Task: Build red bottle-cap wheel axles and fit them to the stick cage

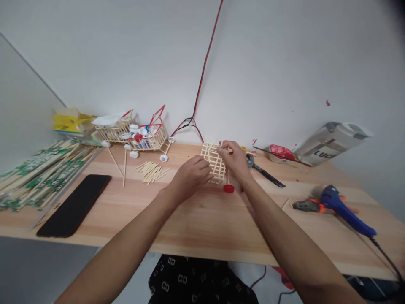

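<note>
A small lattice frame of wooden sticks (214,160) stands on the wooden table (202,219), held between both hands. My left hand (191,173) grips its near left side with curled fingers. My right hand (236,160) pinches its top right edge. A red bottle cap on a stick (228,188) hangs at the frame's lower right, just above the table.
A black phone (74,204) lies at the left, beside packs of chopsticks (38,171). Loose cut sticks (153,171) and a finished stick cart with caps (139,135) sit behind. Pliers (264,169), a blue glue gun (344,209) and a red-black cable (202,76) are to the right.
</note>
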The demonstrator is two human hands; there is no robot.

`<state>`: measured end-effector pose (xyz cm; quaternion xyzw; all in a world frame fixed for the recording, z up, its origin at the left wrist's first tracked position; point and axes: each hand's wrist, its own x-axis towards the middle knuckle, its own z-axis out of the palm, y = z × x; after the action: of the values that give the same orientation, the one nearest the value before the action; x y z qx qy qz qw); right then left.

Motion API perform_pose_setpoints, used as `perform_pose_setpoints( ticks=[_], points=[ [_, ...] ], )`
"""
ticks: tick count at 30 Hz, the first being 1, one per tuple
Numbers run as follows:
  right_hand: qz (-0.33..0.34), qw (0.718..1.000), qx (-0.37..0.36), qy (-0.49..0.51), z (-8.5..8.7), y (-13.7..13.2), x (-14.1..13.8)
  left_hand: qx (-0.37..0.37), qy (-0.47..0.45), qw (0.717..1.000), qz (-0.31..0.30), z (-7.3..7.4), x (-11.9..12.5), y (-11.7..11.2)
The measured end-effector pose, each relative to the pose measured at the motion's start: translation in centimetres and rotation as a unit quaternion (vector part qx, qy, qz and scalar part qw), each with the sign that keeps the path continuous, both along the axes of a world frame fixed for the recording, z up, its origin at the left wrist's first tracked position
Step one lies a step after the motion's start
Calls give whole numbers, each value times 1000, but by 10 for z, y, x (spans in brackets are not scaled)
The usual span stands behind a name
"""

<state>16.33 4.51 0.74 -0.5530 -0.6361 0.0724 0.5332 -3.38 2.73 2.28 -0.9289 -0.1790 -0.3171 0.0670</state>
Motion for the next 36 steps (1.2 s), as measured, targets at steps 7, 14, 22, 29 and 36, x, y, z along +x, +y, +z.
perform_pose_setpoints(
  ticks=[7, 14, 22, 29, 36],
  points=[
    [19, 999, -39, -1, 2, 3, 6, -18, 0, 1000, 13, -1, 1, -3],
    [31, 997, -73, -11, 11, 2, 5, -22, 1, 1000, 20, -3, 2, -3],
    [21, 997, -80, -6, 16, 13, 2, -21, 1, 1000, 21, -4, 1, -3],
    [30, 995, -91, 39, 11, 17, -2, -21, 2, 999, 24, -2, 3, -2],
    [31, 993, -98, 57, 11, 15, -4, -36, -28, 999, 8, -6, 1, 2]
  ],
)
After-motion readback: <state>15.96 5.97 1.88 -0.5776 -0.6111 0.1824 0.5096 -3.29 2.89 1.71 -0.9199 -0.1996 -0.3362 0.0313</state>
